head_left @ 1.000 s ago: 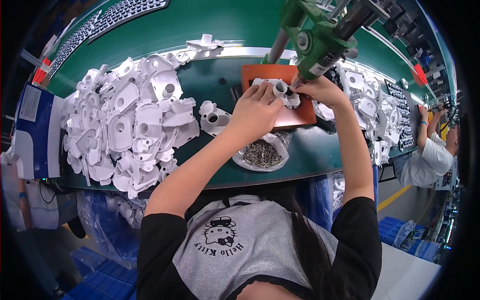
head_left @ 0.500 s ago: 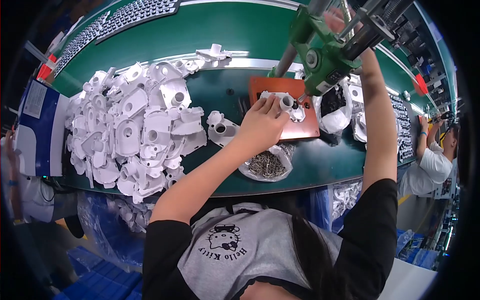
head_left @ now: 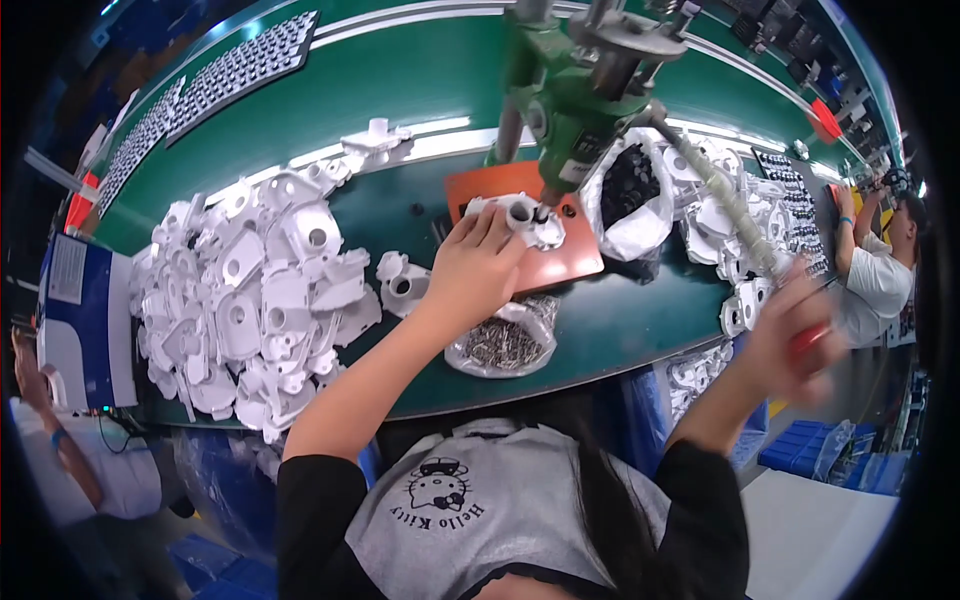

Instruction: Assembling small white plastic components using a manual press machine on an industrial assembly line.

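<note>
My left hand point(head_left: 474, 268) presses fingers and thumb around a white plastic housing point(head_left: 548, 236), holding it on the orange plate point(head_left: 580, 266). Above that plate stands a green hand press point(head_left: 575, 120); its tip meets a small dark piece in the housing, beside the raised round tube. My right hand point(head_left: 785, 325), smeared by motion, is closed at the end of the press's long lever point(head_left: 715, 185). The lever's red knob point(head_left: 808, 338) shows between the fingers. Just left of the plate lies another white housing point(head_left: 402, 284) with a dark round hole.
White housings point(head_left: 240, 310) are heaped at left, with more point(head_left: 705, 215) at right. A bag of small metal pins or screws point(head_left: 505, 345) sits before the plate; a bag of black parts point(head_left: 630, 185) stands beside the press. Another person point(head_left: 880, 260) works at far right.
My right hand has swung down from beside the press top toward the right front, bringing the lever with it. My left hand stays on the housing. The whole view has shifted.
</note>
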A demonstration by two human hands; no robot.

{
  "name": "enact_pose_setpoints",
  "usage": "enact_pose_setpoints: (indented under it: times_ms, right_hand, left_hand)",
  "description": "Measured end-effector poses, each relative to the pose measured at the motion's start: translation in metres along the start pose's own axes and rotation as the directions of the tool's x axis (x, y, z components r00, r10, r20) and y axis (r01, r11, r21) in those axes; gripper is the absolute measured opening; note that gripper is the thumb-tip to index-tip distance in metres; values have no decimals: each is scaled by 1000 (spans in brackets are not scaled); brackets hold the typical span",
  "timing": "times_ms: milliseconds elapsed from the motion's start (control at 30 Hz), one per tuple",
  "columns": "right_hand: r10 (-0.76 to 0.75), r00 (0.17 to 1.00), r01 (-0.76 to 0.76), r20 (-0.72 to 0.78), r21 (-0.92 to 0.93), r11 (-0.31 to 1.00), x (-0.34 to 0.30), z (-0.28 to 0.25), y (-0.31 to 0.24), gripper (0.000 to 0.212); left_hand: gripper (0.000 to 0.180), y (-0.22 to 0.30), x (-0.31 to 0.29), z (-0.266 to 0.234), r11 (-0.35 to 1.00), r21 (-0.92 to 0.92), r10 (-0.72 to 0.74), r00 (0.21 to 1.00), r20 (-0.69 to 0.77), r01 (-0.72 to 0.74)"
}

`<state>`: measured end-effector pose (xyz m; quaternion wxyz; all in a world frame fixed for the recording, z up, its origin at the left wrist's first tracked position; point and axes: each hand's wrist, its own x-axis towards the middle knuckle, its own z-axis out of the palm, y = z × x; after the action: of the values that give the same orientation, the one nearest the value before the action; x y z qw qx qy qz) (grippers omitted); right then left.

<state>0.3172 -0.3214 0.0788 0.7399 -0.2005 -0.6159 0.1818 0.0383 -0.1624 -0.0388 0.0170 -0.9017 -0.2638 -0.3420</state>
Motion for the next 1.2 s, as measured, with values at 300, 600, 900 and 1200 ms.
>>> enact_pose_setpoints:
  times_ms: [300, 600, 900, 1200]
  right_hand:
    - [-86, 991, 60, -103, -231, 971, -81, 33, 40, 26]
    - [-107, 977, 139, -184, 170, 976, 23, 38, 27, 54]
    - [653, 737, -564, -176, 373, 737, 134, 54, 158, 39]
    - [661, 661, -724, -355, -70, 686, -34, -58, 73, 17]
  left_hand:
    - [32, 2, -6, -3, 999, 52, -15, 998, 60, 12]
    - [43, -19, 6, -2, 967, 37, -254, 967, 7, 254]
    - [42, -41, 68, -65, 887, 236, -461, 789, 406, 397]
    - [24, -179, 78, 26, 893, -202, -424, 902, -82, 401]
